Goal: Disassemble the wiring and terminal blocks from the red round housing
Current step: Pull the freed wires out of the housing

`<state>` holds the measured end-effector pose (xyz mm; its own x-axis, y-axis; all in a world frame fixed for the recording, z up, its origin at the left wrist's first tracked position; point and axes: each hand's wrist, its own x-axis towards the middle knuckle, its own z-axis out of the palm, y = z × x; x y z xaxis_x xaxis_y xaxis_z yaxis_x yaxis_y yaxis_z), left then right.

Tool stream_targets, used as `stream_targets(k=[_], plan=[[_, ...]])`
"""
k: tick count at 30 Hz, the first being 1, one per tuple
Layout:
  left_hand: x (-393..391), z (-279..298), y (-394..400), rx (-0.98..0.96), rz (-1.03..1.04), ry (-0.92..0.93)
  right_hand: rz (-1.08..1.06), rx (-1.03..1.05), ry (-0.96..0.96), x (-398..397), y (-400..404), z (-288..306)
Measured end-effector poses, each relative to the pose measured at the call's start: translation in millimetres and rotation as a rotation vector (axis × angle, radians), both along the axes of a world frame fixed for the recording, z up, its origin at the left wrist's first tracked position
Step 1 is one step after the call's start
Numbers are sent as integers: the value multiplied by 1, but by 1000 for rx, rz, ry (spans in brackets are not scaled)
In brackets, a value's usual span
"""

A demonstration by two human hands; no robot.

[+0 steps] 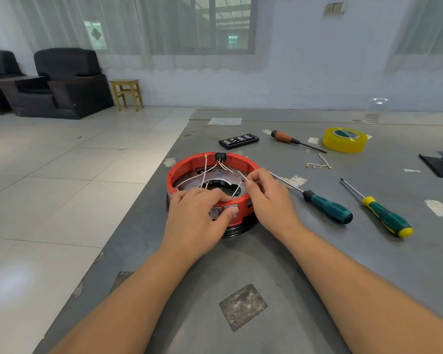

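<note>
The red round housing (pixel 189 163) sits on the grey table (pixel 266 264), open side up, with a metal plate inside. White wires (pixel 202 175) run from a black terminal block (pixel 220 156) on its far rim down across the plate. My left hand (pixel 197 215) grips the near wall of the housing, fingers over the rim and thumb pressing a grey switch (pixel 232 210) on the outside. My right hand (pixel 269 198) pinches one white wire at the right rim, between thumb and fingertips.
To the right lie a dark green screwdriver (pixel 327 208), a green-yellow screwdriver (pixel 384 217), a brown-handled screwdriver (pixel 287 137), loose wires with terminals (pixel 319 164) and a yellow tape roll (pixel 344 140). A black bit case (pixel 238 141) lies behind the housing. The table's left edge drops to the tiled floor.
</note>
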<state>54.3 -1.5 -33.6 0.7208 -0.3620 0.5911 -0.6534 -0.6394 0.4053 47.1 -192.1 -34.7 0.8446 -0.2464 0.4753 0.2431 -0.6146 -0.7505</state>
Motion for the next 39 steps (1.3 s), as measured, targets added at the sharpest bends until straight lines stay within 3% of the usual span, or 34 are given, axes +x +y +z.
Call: stream_targets(k=[4, 10, 15, 20, 28, 31, 35, 39], plan=[[-2, -2, -5, -60, 33, -29, -4, -2, -3, -1, 1, 1], [2, -2, 5, -2, -52, -11, -24, -25, 10, -5, 3, 3], [18, 12, 38, -19, -220, -21, -214, -359, -277, -11, 13, 11], [22, 10, 43, -51, -173, 68, -41, -572, -266, -14, 30, 7], [21, 8, 37, -63, -141, 77, 41, -536, -211, -12, 33, 6], [20, 8, 38, -73, -140, 93, 74, -357, -247, -12, 31, 9], [11, 13, 30, -326, -100, 146, 24, -312, -290, -12, 31, 12], [1, 15, 20, -407, -48, 106, 134, -268, -302, -14, 28, 18]])
